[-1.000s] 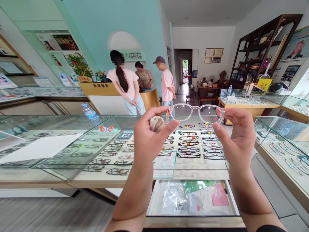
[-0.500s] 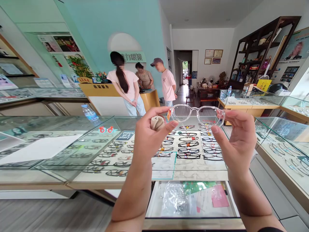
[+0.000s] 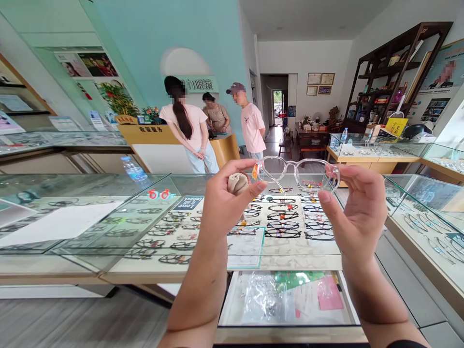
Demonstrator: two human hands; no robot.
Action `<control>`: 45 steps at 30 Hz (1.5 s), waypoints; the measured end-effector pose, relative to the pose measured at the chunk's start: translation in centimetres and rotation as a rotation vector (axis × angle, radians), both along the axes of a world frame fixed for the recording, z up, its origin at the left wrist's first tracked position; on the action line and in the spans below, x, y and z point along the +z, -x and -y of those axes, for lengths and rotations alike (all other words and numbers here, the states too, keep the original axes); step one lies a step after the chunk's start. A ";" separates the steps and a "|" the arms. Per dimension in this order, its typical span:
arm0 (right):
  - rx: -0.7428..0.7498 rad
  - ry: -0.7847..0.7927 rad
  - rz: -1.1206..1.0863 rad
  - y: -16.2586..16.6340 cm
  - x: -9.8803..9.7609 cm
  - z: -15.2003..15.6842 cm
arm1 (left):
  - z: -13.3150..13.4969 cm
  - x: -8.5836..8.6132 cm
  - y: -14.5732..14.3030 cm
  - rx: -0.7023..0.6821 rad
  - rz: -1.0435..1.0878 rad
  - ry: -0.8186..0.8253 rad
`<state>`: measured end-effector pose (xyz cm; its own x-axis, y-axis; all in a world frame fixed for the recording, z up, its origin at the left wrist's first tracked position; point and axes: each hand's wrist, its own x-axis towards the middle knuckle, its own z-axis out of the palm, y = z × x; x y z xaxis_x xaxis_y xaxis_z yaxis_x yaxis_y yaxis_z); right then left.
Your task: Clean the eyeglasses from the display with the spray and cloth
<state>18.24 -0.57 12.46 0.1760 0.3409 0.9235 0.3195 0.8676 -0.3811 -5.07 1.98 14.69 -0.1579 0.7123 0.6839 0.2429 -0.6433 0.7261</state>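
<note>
A pair of clear-framed eyeglasses (image 3: 291,163) is held up in front of me, above the glass display case (image 3: 203,263). My left hand (image 3: 232,198) pinches its left end by an orange tag (image 3: 255,171). Tucked in that same hand is a bunched beige cloth (image 3: 238,183). At the other end, my right hand (image 3: 357,208) grips the frame's right corner between thumb and fingers. Rows of eyeglasses (image 3: 283,225) lie inside the case below. An open drawer (image 3: 355,302) under the case holds plastic bags, a pink card and green packaging.
A water bottle (image 3: 134,169) stands on the case to the left, near a white sheet (image 3: 65,220). Small red-and-blue round glasses (image 3: 158,194) sit close by. Three people are around the wooden counter (image 3: 152,133) at the back. Another glass case (image 3: 427,227) flanks me on the right.
The eyeglasses are tilted slightly differently, and my right hand has shifted a touch to the right. Both hands keep their hold.
</note>
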 end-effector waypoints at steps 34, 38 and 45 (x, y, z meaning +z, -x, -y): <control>-0.003 -0.091 0.031 0.1 0.4 0.3 | -0.2 -0.3 0.0 -0.022 0.014 -0.020; 0.003 -0.093 0.027 0.2 0.4 0.3 | -0.3 -0.4 0.0 -0.026 0.019 -0.025; -0.023 -0.059 0.009 0.0 0.1 0.1 | -0.1 -0.7 -0.2 0.013 0.023 -0.102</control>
